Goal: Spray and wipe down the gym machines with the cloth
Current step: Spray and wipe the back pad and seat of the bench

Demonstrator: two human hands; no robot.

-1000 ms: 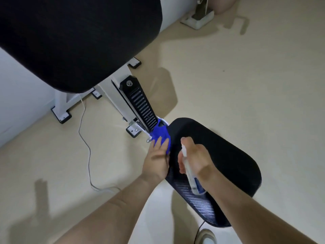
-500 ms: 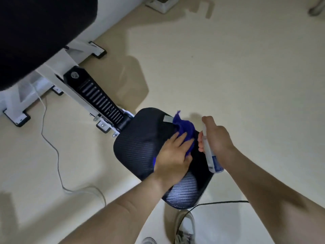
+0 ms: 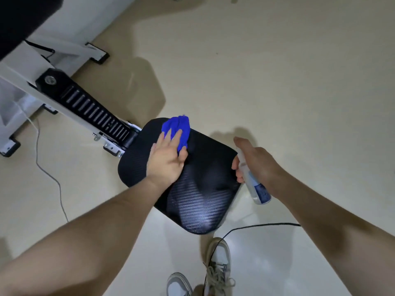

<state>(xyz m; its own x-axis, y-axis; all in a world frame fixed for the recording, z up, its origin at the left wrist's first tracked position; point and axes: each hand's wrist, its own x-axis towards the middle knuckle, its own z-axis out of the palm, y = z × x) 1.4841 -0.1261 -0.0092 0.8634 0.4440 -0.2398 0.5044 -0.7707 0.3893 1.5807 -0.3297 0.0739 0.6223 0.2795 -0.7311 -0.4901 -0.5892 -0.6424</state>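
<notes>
Blue cloth (image 3: 178, 130) bunched at far edge of seat (image 3: 205, 189), my left hand (image 3: 167, 161) flat on it, fingers straight, pressing. Soft, limp, light; I judge flat palm controls it best. Right hand (image 3: 256, 165) wrapped round bottle (image 3: 255, 186), beside seat.

Dim, soft shadows, wide-angle edge distortion

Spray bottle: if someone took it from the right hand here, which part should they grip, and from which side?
Probably the labelled lower body of the spray bottle, coming from below on the person's side: it slants down out of the right hand, whose fingers wrap its upper half, leaving only that end bare.
</notes>
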